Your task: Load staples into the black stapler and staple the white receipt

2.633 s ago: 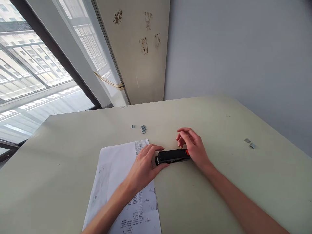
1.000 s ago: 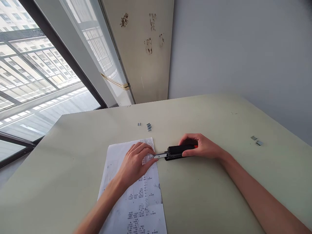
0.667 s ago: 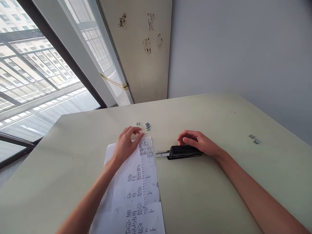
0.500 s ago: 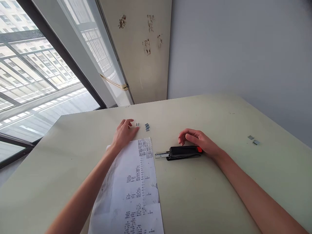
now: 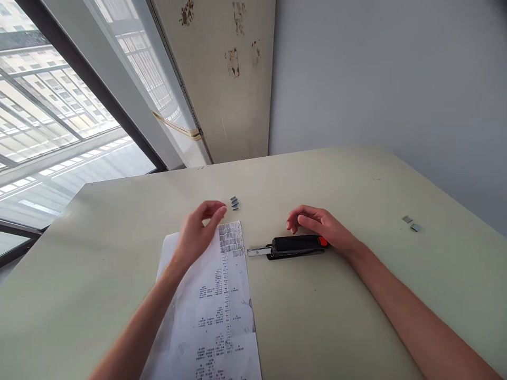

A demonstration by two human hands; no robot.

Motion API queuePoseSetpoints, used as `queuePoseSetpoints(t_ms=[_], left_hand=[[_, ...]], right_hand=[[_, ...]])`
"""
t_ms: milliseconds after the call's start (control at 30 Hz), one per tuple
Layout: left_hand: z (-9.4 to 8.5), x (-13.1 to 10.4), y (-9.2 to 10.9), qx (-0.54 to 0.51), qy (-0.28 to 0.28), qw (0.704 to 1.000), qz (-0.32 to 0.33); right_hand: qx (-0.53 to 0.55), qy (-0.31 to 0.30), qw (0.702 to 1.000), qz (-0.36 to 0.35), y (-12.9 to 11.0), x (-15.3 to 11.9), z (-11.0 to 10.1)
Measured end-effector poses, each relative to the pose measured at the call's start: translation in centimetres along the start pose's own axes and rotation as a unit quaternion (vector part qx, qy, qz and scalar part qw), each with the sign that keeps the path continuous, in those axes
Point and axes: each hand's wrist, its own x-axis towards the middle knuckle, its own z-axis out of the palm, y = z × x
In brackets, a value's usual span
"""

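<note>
My left hand (image 5: pixel 200 228) is above the top of the printed paper (image 5: pixel 233 311), thumb and fingertips together in a pinch. Whatever is between them is hidden or too small to make out. Just right of those fingertips lies a short row of small metal staple strips (image 5: pixel 235 203). My right hand (image 5: pixel 317 222) is loosely curled with nothing visible in it, its thumb and fingers slightly apart. Below it, a black stapler (image 5: pixel 295 244) with a red end lies on its side, its metal part pointing left towards the paper's edge.
Two small grey staple pieces (image 5: pixel 411 224) lie at the right of the pale table (image 5: pixel 356 316). Beyond its far edge stand a stained panel (image 5: pixel 237 105) and a grey wall (image 5: pixel 356 79). Windows (image 5: pixel 59 105) are on the left.
The small metal piece beside my left fingertips no longer shows on the table. My left fingers have closed into a pinch and moved slightly nearer. The view has shifted slightly; my right hand stays by the stapler.
</note>
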Motion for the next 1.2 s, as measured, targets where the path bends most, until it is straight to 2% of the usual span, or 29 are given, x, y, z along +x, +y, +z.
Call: queuePoseSetpoints(t_ms=[67,100,200,267,300,400,500,633,800,900,1000,1067,1200], left_hand=[[0.8,-1.8,1.5,-0.148,-0.043,0.987,-0.045],[1.2,-2.5,2.1,-0.233,-0.043,0.969,-0.069],[2.5,-4.0,2.5,-0.456,-0.023,0.876,-0.152],[3.0,-4.4,2.2,-0.523,-0.026,0.831,-0.187],[3.1,-4.5,2.0,-0.533,-0.029,0.823,-0.195],[3.2,-4.8,1.4,-0.508,-0.033,0.839,-0.193],[3.0,-5.1,1.4,-0.437,-0.024,0.882,-0.177],[2.9,-5.7,1.6,-0.286,-0.014,0.946,-0.152],[3.1,-6.4,1.6,-0.140,0.013,0.988,-0.069],[3.4,-6.5,1.7,-0.048,0.031,0.997,0.043],[3.8,-6.6,1.7,-0.006,0.011,0.988,0.152],[4.1,-6.5,1.5,0.007,-0.012,0.982,0.187],[4.5,-6.5,1.1,0.017,-0.038,0.980,0.197]], right_hand=[[0.000,-0.001,1.000,0.004,0.2,0.0,-0.1],[0.002,-0.001,1.000,0.006,0.2,0.0,-0.1],[0.005,0.002,1.000,0.009,0.3,-0.1,-0.1],[0.002,0.008,1.000,0.011,0.3,-0.1,-0.1],[0.000,0.010,1.000,0.011,0.3,-0.1,-0.1],[-0.002,0.012,1.000,0.014,0.2,-0.2,0.0],[-0.005,0.013,1.000,0.018,0.2,-0.2,0.0],[-0.006,0.014,1.000,0.023,0.3,-0.3,-0.1],[-0.008,0.015,1.000,0.026,0.4,-0.2,-0.1],[-0.016,0.013,1.000,0.023,0.3,-0.2,-0.1],[-0.020,0.012,1.000,0.021,0.2,-0.2,0.1],[-0.021,0.010,0.999,0.024,0.1,-0.2,0.1],[-0.026,0.010,0.999,0.031,0.0,-0.2,0.1]])
